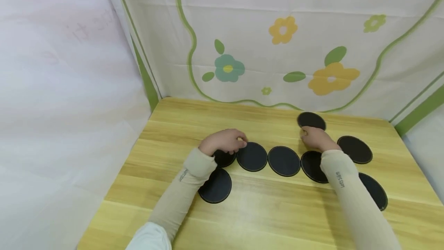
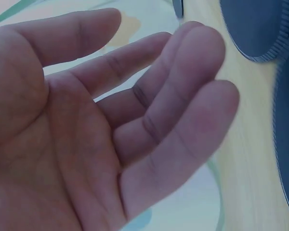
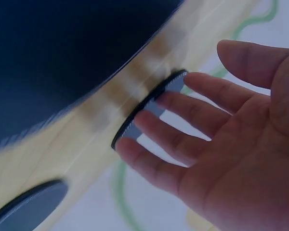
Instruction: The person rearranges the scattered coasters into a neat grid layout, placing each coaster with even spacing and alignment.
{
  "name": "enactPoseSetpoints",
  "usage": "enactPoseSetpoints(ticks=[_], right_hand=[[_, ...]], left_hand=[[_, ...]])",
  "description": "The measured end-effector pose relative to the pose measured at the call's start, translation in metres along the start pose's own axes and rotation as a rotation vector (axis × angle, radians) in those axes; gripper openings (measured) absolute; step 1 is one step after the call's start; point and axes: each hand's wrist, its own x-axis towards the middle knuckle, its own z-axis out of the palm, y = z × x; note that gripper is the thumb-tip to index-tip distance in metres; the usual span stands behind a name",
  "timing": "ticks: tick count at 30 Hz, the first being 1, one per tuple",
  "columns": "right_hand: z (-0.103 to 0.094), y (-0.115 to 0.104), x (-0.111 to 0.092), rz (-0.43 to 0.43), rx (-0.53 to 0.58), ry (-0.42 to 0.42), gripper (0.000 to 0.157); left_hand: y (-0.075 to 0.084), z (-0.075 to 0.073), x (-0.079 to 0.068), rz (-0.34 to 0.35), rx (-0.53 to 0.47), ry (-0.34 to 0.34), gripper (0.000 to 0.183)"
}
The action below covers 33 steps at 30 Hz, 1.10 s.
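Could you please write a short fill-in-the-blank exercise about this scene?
The discs are ____ in colour.
Counting partly covered ones, ____ discs show in the head view.
The left hand holds ____.
Of the left hand and the right hand, the ____ one is nearer the disc closest to the backdrop.

Missing words: black; eight; nothing; right.

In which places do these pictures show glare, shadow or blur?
Head view: pale sheen on the table, soft shadow beside the right sleeve; left wrist view: the cloth looks washed out behind the left hand; right wrist view: blurred shadows on the table near the right hand, the cloth's green line out of focus.
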Motion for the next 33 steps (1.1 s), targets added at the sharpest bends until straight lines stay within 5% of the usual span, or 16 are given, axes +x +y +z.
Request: enactPoseSetpoints(ticks=[5,11,15,21,23,28,33], right_hand=[[0.012,-0.03,0.008,-0.107,0.101,0.012,0.044],[0.025,-0.049,0.025,-0.151,0.336,0.031,0.038],[0.028,-0.056,0.038,-0.026,0.326,0.07,0.042],[0.027,-0.073,0.055,0.163,0.614,-0.068,0.034],[0.029,-0.078,0.06,0.196,0.679,-0.074,0.031],[0.031,-0.082,0.066,0.241,0.806,-0.058,0.052],[0.031,-0.086,0.067,0.228,0.905,0.007,0.05]], left_hand=[[0.009,-0.006,0.057,0.006,-0.098,-0.049,0.039],[0.0,0.001,0.104,-0.123,-0.15,0.105,0.055],[-0.006,0.006,0.112,-0.187,-0.232,0.213,0.061],[-0.006,0.007,0.113,-0.216,-0.319,0.285,0.061],[-0.008,0.008,0.115,-0.224,-0.382,0.306,0.06],[-0.02,0.01,0.117,-0.216,-0.589,0.396,0.053],[-0.028,0.011,0.121,-0.215,-0.661,0.486,0.038]])
